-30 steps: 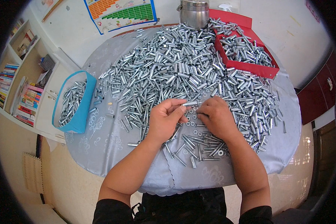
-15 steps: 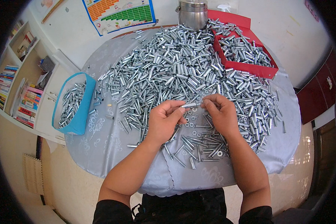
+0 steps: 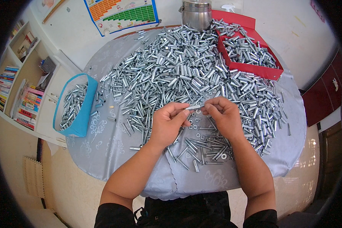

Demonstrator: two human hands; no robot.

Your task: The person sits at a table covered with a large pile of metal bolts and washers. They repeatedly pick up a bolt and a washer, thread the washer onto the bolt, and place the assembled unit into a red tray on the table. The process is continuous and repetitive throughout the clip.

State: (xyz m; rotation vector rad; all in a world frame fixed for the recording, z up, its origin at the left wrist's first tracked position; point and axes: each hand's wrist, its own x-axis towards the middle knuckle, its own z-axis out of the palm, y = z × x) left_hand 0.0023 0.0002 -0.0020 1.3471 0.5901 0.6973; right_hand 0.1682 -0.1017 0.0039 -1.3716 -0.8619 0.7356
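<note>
My left hand (image 3: 168, 123) pinches a shiny metal sleeve (image 3: 193, 107) between thumb and fingers, holding it nearly level over the table. My right hand (image 3: 225, 116) is closed at the sleeve's right end, thumb against fingertips. Whatever small piece it grips there is hidden by the fingers. Below and between the hands lie loose nuts and washers (image 3: 195, 122). Nearer me rests a cluster of bolts (image 3: 212, 147). Beyond both hands spreads a large heap of metal sleeves and bolts (image 3: 167, 68).
A blue box (image 3: 79, 127) of metal parts stands at the left on the grey tablecloth (image 3: 114, 159). At the back right sits a red box (image 3: 254, 69), full of parts, beside a steel pot (image 3: 196, 17). A bookshelf (image 3: 22, 76) stands beyond the table's left side.
My right hand has moved slightly left, bringing its fingertips up to the sleeve's right end. My left hand and the sleeve stay almost in place.
</note>
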